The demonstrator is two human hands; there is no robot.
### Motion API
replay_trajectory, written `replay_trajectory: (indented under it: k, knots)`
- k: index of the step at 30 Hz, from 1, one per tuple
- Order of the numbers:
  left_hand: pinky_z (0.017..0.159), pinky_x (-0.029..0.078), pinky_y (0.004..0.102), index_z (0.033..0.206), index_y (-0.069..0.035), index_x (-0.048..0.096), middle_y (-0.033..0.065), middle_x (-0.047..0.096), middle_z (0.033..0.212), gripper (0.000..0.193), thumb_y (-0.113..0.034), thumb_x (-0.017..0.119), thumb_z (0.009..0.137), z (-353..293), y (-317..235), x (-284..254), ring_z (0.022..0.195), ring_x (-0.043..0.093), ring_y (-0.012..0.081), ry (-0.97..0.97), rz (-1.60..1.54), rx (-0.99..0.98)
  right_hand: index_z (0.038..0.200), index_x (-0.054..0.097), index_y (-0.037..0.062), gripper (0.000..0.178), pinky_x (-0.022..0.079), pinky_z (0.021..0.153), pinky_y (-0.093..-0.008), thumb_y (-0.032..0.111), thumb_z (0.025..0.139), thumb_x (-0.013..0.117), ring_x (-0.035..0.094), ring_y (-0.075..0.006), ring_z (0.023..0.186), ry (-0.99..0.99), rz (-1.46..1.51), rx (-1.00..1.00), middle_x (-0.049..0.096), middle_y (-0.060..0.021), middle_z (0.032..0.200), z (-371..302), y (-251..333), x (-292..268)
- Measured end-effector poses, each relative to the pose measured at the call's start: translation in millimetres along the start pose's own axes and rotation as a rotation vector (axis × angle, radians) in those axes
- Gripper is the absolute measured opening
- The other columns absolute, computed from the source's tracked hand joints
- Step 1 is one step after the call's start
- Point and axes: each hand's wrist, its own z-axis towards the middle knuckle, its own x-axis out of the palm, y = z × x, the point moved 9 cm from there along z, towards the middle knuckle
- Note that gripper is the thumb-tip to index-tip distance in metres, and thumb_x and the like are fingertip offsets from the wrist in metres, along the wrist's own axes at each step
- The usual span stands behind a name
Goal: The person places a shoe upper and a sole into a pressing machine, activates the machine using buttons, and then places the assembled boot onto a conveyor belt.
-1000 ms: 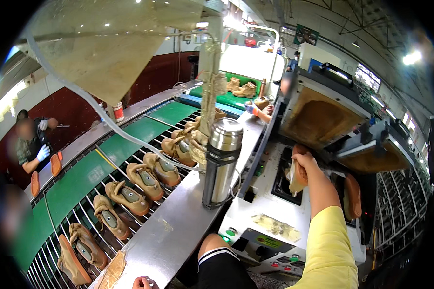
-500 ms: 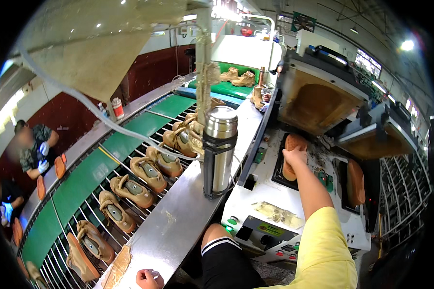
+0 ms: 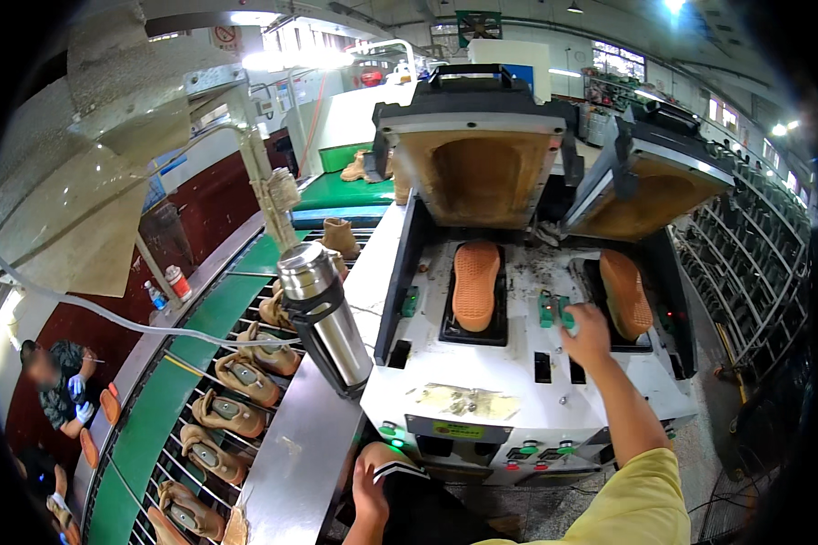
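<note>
Two orange-brown soles face up on the white press machine: the left sole lies flat on a black pad, the right sole tilts on its own pad. My right hand is over the machine top, between the soles. Its fingers are loosely bent beside a small green block; I see nothing in them, and cannot tell whether they touch the block. Low beside my knee, my left hand has its fingers partly apart and appears to hold nothing.
Raised press lids stand behind the soles. A steel thermos stands on the metal ledge at left. Beyond it, a roller conveyor carries several tan shoes. A gloved co-worker is at far left; metal racks stand right.
My right hand has let go of the left sole and moved right, near the green block. My left hand has moved from the ledge to beside my knee. The view has turned right.
</note>
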Motion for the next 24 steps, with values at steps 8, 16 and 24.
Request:
replay_trajectory:
  k: [8,16,24]
  knots:
    - [0.107,0.032,0.047,0.135,-0.004,0.042,0.0118,0.05,0.134,0.055,-0.042,0.044,0.095,25.1,21.9,41.7,0.128,0.043,0.0285,0.267,-0.059,-0.198,0.136,0.042,0.0063,0.083,0.043,0.096,-0.0459,0.046,0.069,0.072,0.05,-0.0389,0.117,0.11,-0.32,0.644,0.053,-0.0204,0.123,32.0,-174.8,-73.4]
    - [0.051,0.045,0.0248,0.083,0.005,0.06,0.01,0.061,0.067,0.015,-0.003,0.047,0.085,-61.2,-59.8,-194.8,0.055,0.056,0.0149,-0.416,0.151,0.323,0.143,0.03,0.0029,0.095,0.042,0.1,-0.0415,0.042,0.066,0.07,0.052,-0.0372,0.12,0.355,-0.218,0.746,0.055,-0.0283,0.125,50.5,-255.2,-8.0]
    - [0.058,0.051,0.0268,0.083,0.003,0.062,0.011,0.063,0.068,0.015,-0.01,0.056,0.087,-157.6,-70.8,-296.4,0.06,0.062,0.0163,-0.758,0.159,0.364,0.142,0.034,0.0139,0.083,0.043,0.095,-0.0478,0.039,0.071,0.068,0.053,-0.0427,0.115,-0.013,-0.208,0.799,0.055,-0.027,0.124,22.9,-239.2,-34.7]
